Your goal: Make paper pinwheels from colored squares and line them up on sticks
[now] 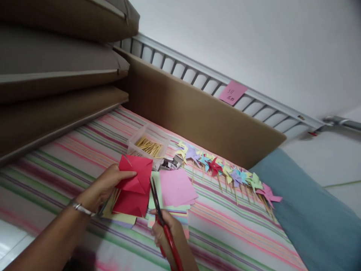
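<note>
Closed on a red paper square (142, 169) with slits cut in from its corners, my left hand (111, 178) has its thumb lying across the sheet. Another red paper square (129, 205) shows just below it. My right hand (166, 227) grips a pair of scissors (158, 205) with red handles; the dark blades point up beside the red paper's right edge. Pink paper squares (176, 188) lie to the right of the blades, over pale green ones. Yellow paper (128, 219) and some thin sticks show under the left hand.
A clear plastic box (165, 141) holds several wooden sticks (149, 146). Small dark and silvery items (170, 163) lie beside it. Finished paper pinwheels (216, 166) on sticks form a row along a brown board (191, 113). Thick stacked cushions (62, 56) stand at the left.
</note>
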{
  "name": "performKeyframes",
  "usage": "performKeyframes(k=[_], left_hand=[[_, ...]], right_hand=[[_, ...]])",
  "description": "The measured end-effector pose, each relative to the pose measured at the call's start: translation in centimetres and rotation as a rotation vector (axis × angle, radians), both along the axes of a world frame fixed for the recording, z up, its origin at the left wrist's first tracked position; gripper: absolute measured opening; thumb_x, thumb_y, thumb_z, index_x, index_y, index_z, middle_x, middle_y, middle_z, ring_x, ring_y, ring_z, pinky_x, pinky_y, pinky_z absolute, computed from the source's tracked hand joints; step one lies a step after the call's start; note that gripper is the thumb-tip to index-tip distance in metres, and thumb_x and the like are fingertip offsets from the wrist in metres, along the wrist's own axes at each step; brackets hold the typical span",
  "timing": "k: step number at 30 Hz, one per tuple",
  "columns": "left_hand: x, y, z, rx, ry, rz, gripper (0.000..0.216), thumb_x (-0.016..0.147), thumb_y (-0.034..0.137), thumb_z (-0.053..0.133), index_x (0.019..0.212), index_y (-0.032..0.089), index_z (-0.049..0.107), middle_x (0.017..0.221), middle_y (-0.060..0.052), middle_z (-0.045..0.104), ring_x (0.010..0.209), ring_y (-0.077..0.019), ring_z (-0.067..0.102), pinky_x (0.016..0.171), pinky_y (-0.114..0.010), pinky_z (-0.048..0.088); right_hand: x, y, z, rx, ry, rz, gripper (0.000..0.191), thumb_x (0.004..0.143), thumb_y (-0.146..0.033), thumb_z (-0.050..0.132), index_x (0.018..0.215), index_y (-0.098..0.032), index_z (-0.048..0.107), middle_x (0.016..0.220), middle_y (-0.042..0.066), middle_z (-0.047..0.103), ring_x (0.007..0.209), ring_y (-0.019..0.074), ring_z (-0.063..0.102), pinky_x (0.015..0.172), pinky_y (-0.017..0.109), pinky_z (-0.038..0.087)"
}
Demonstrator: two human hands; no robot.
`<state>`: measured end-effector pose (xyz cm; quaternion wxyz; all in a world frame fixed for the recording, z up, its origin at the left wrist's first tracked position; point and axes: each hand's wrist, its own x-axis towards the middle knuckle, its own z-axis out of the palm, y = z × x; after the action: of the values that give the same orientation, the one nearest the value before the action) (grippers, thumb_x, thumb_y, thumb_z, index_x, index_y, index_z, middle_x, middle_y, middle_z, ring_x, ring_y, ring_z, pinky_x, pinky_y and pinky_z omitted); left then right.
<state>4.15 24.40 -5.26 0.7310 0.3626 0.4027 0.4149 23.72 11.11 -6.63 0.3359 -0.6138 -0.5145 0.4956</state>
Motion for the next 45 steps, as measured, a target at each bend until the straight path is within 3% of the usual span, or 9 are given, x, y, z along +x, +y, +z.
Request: performKeyframes(k=[8, 19, 45], left_hand=[[-1.0, 0.0, 0.0, -0.017, -0.011, -0.106, 0.024, 0.061, 0.022, 0.074, 0.084, 0.013, 0.071, 0.078, -0.008, 0.075, 0.072, -0.0242, 0.068, 0.070, -0.033, 0.051], [-1.0, -0.2, 0.7, -0.040, -0.010, -0.119, 0.026, 0.058, 0.021, 0.075, 0.082, 0.013, 0.072, 0.082, -0.010, 0.075, 0.074, -0.0255, 0.069, 0.072, -0.034, 0.051], [-0.9, -0.2, 0.5, -0.040, -0.021, -0.123, 0.025, 0.057, 0.020, 0.075, 0.080, 0.013, 0.073, 0.080, -0.010, 0.075, 0.071, -0.0251, 0.069, 0.070, -0.033, 0.050]], right_hand=[[-1.4, -0.4, 1.1, -0.101, -0.104, 0.051, 0.026, 0.078, -0.032, 0.058, 0.097, -0.016, 0.065, 0.055, -0.005, 0.040, 0.048, 0.0084, 0.036, 0.044, 0.019, 0.028], [-1.6, -0.2, 0.5, -0.083, -0.091, 0.041, 0.028, 0.073, -0.032, 0.061, 0.094, -0.016, 0.068, 0.065, -0.001, 0.052, 0.056, 0.0124, 0.044, 0.053, 0.023, 0.038], [-1.9, 0.0, 0.2, -0.088, -0.106, 0.071, 0.018, 0.074, -0.029, 0.060, 0.086, -0.017, 0.066, 0.055, -0.004, 0.043, 0.050, 0.0110, 0.040, 0.047, 0.021, 0.030]])
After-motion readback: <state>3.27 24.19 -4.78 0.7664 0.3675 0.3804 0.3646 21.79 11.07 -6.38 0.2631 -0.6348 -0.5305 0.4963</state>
